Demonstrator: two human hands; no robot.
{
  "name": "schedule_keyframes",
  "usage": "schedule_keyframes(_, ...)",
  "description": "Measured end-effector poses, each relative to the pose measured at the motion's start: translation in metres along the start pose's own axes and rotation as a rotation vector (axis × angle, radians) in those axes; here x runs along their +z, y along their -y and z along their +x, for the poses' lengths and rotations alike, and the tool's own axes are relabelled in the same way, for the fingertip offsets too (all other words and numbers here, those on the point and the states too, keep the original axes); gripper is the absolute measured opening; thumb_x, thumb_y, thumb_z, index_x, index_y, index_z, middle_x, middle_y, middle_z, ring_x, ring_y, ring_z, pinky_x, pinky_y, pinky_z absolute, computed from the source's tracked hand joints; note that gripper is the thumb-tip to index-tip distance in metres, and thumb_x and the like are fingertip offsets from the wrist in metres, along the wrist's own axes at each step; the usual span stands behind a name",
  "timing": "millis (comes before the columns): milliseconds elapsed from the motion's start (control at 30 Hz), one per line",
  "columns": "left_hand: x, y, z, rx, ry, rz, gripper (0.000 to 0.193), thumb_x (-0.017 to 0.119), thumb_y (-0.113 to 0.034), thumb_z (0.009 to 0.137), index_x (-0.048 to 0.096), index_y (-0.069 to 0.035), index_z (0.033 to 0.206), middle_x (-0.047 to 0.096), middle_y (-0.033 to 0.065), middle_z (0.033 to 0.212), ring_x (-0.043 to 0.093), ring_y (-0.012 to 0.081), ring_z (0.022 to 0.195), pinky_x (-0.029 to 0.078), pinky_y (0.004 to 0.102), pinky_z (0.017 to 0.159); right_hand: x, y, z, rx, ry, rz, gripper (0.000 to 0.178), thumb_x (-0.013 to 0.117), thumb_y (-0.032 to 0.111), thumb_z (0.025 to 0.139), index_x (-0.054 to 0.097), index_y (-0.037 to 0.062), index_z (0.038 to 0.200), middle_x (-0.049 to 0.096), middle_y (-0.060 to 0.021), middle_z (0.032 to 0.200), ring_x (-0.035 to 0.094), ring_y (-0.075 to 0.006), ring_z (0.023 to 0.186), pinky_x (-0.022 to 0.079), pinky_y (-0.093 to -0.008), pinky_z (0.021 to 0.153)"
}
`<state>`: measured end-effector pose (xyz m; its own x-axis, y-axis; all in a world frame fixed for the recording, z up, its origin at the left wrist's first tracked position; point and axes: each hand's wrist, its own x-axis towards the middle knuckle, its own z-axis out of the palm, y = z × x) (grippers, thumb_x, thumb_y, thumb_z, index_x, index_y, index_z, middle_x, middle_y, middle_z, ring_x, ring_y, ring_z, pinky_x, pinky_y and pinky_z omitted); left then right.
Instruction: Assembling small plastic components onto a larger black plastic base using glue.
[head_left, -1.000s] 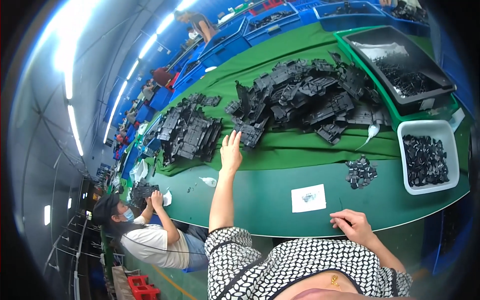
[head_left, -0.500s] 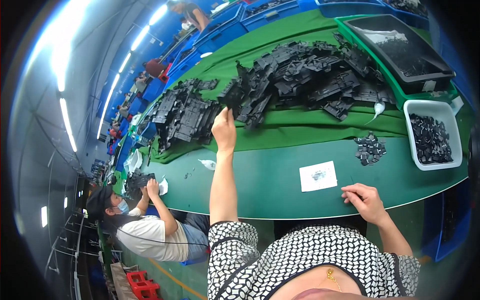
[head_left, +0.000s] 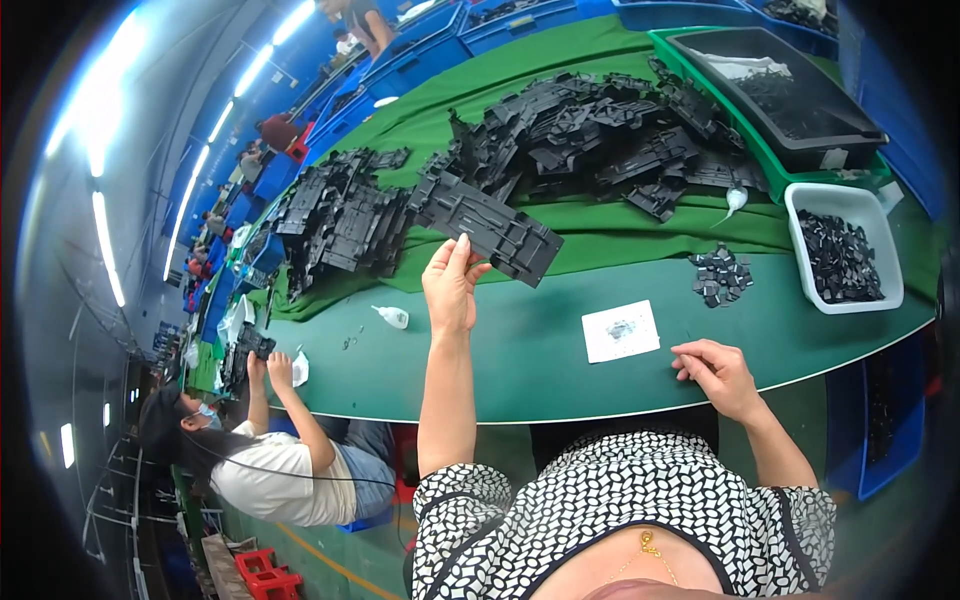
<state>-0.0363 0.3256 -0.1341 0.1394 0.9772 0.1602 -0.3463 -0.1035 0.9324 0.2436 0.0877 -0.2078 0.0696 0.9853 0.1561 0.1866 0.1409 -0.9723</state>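
A flat, rectangular black moulded plastic part [head_left: 492, 226] is pinched by one edge in my left hand [head_left: 452, 285]. It is raised in front of a heap of similar black parts [head_left: 600, 125] on a green cloth, and a second heap [head_left: 340, 215] lies to its left. Beside the table's front edge, my right hand [head_left: 717, 375] has its fingers bent and drawn together; whatever they may hold is hidden. The nearest thing to it is a white square card [head_left: 621, 331] with a dark smudge. Further back lies a small pile of black pieces [head_left: 721, 275].
A white tub [head_left: 893, 290] of small black pieces stands at the right, near a black tray [head_left: 830, 157] in a green crate [head_left: 790, 180]. Small white squeeze bottles [head_left: 392, 317] [head_left: 736, 201] lie on the table and cloth. A masked co-worker [head_left: 290, 475] handles black parts at the left.
My left hand has drawn the black plastic part off the heap toward me, turning its broad face into view. My right hand has stayed by the card. The whole view has shifted slightly.
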Motion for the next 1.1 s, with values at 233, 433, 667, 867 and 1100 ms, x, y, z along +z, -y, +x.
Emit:
schedule_keyframes(233, 0.012, 0.023, 0.012, -0.057, 0.047, -0.114, 0.007, 0.062, -0.015, 0.090, 0.062, -0.009, 0.088, 0.066, 0.0014, 0.080, 0.062, 0.0091, 0.070, 0.053, 0.0246, 0.061, 0.004, 0.000, -0.005, -0.022, -0.057, -0.032, 0.018, 0.053, 0.002, 0.090, 0.063, -0.0033, 0.103, 0.065, -0.0106, 0.087, 0.063, -0.0142, 0.072, 0.051, -0.0249, 0.064)
schedule_keyframes(433, 0.024, 0.031, 0.002, -0.063, 0.177, -0.292, 0.007, 0.058, -0.016, 0.093, 0.061, -0.010, 0.091, 0.067, 0.0008, 0.083, 0.063, 0.0081, 0.072, 0.051, 0.0220, 0.059, 0.020, 0.033, 0.014, 0.082, -0.199, 0.196, 0.022, 0.054, 0.009, 0.092, 0.061, -0.0033, 0.109, 0.066, -0.0080, 0.091, 0.062, -0.0118, 0.079, 0.050, -0.0245, 0.073)
schedule_keyframes(667, 0.034, 0.022, -0.017, -0.111, 0.304, -0.281, 0.009, 0.058, -0.015, 0.093, 0.062, -0.008, 0.093, 0.067, 0.0020, 0.083, 0.062, 0.0080, 0.070, 0.050, 0.0225, 0.060, 0.037, 0.046, 0.063, -0.038, -0.191, 0.340, 0.041, 0.057, 0.020, 0.092, 0.051, -0.0037, 0.124, 0.061, -0.0082, 0.112, 0.060, -0.0112, 0.091, 0.047, -0.0229, 0.073)
schedule_keyframes(867, 0.047, 0.018, -0.037, -0.115, 0.386, -0.202, 0.009, 0.058, -0.014, 0.092, 0.061, -0.006, 0.095, 0.065, 0.0015, 0.086, 0.059, 0.0082, 0.069, 0.046, 0.0228, 0.060, 0.060, 0.043, 0.070, 0.055, -0.031, 0.520, 0.020, 0.058, 0.018, 0.092, 0.063, -0.0012, 0.096, 0.063, -0.0022, 0.076, 0.056, -0.0060, 0.067, 0.045, -0.0211, 0.062)
schedule_keyframes(1100, 0.081, 0.007, -0.067, -0.196, 0.495, -0.379, 0.070, 0.026, -0.065, 0.092, 0.032, -0.013, 0.139, 0.045, 0.0180, 0.133, 0.056, 0.0318, 0.108, 0.045, 0.0546, 0.092, 0.089, 0.042, 0.055, 0.069, 0.089, 0.743, 0.022, 0.058, 0.023, 0.092, 0.062, 0.0016, 0.097, 0.063, -0.0011, 0.083, 0.059, -0.0065, 0.069, 0.045, -0.0216, 0.062)
